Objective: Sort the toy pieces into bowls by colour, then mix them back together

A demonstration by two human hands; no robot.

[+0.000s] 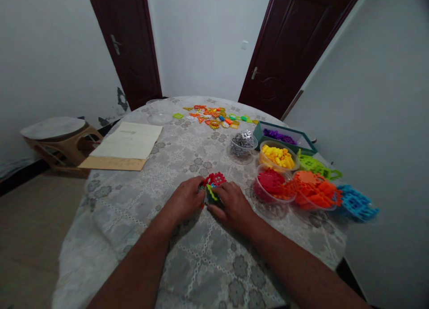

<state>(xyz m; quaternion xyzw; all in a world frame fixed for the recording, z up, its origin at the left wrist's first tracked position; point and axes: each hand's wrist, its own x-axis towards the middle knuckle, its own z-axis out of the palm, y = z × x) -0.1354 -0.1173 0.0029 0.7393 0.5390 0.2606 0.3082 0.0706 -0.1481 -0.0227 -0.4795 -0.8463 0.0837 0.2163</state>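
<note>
Between my two hands, low over the near middle of the table, is a small assembly of plastic building pieces [216, 179]. Red toothed pieces with a window grid form its far side, and a lime green piece [211, 192] faces me. A bit of blue shows inside. My left hand [187, 196] grips its left side, with fingers curled and thumb pressed in. From the right, my right hand [232, 204] closes around it, fingers over the top and thumb low at the front. The fingers hide much of the assembly.
At right stand tubs of grey pieces [241, 144], yellow pieces [279, 157], red pieces [271, 181] and orange pieces [313, 190]. Blue pieces [357, 204] and green pieces [317, 166] lie beside them. A green box [303, 143] holds purple pieces. Mixed pieces [214, 116] lie at the back; papers [129, 140] at left.
</note>
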